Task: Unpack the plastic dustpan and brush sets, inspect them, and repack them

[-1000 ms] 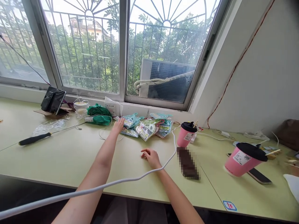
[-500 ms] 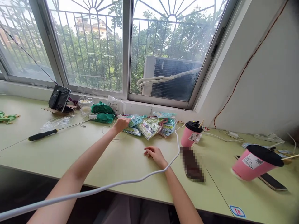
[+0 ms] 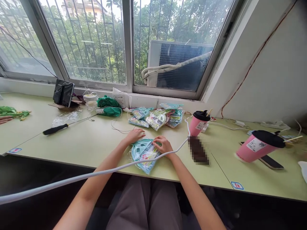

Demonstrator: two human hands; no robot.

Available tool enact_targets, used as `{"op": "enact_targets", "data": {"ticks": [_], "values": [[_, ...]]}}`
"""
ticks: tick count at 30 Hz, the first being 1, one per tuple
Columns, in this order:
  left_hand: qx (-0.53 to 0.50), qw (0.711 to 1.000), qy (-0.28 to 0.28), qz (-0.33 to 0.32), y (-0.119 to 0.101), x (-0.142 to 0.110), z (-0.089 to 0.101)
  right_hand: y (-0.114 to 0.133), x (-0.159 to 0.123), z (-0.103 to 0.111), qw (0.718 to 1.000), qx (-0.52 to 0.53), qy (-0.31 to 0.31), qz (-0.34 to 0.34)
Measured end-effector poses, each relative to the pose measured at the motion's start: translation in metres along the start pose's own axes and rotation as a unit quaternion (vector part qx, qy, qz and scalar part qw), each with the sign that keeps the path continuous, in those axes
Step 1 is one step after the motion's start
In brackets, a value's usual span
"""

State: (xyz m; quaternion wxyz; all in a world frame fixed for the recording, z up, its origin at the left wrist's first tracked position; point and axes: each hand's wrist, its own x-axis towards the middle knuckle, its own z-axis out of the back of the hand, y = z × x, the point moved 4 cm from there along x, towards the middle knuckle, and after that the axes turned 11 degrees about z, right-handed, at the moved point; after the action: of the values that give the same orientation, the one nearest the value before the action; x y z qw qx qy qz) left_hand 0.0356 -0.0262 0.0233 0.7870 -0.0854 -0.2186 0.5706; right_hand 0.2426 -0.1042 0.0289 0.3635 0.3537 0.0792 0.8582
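Observation:
A clear plastic packet (image 3: 141, 150) holding flat teal pieces, which look like a ruler set, lies near the table's front edge. A colourful printed card shows through it. My left hand (image 3: 135, 135) is closed at its upper left edge, partly hiding that corner. At the upper right edge my right hand (image 3: 163, 145) has its thumb and fingers bent onto the packet. Behind my hands lies a pile of similar packets (image 3: 157, 118) in teal, green and pink. A white cable (image 3: 105, 172) passes in front of the packet and the right wrist.
To the right stand two pink cups (image 3: 198, 123) with black lids, beside a pixelated dark object (image 3: 198, 151) and a phone (image 3: 272, 162). A black-handled tool (image 3: 55, 129), a green bundle (image 3: 109, 106) and a propped tablet (image 3: 63, 92) are left. Another person's hand (image 3: 5, 119) touches greens (image 3: 14, 112).
My left hand has drawn back from the pile, and a packet now lies before me. The right hand has moved onto that packet. The view has tilted down.

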Motion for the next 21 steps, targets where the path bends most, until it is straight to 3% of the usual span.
{"op": "enact_targets", "data": {"ticks": [3, 6, 8, 12, 18, 21], "values": [[-0.035, 0.999, 0.021, -0.025, 0.004, 0.0, -0.002, 0.01, -0.005, 0.004, 0.999, -0.036, 0.002, 0.025], [-0.067, 0.997, 0.026, 0.009, 0.008, -0.004, 0.007, 0.026, -0.018, 0.0, 0.994, -0.021, 0.054, 0.091], [-0.101, 0.99, 0.097, 0.029, 0.009, -0.007, 0.012, 0.036, -0.027, -0.004, 0.989, 0.0, 0.081, 0.123], [-0.201, 0.956, 0.212, 0.002, 0.01, -0.011, 0.024, 0.049, -0.038, -0.008, 0.985, 0.024, 0.096, 0.141], [-0.275, 0.911, 0.301, 0.056, 0.041, -0.016, 0.019, 0.031, -0.035, -0.009, 0.991, -0.033, 0.086, 0.099], [-0.31, 0.91, 0.268, 0.066, 0.051, -0.003, 0.014, 0.02, -0.027, -0.013, 0.991, -0.064, 0.082, 0.085]]}}
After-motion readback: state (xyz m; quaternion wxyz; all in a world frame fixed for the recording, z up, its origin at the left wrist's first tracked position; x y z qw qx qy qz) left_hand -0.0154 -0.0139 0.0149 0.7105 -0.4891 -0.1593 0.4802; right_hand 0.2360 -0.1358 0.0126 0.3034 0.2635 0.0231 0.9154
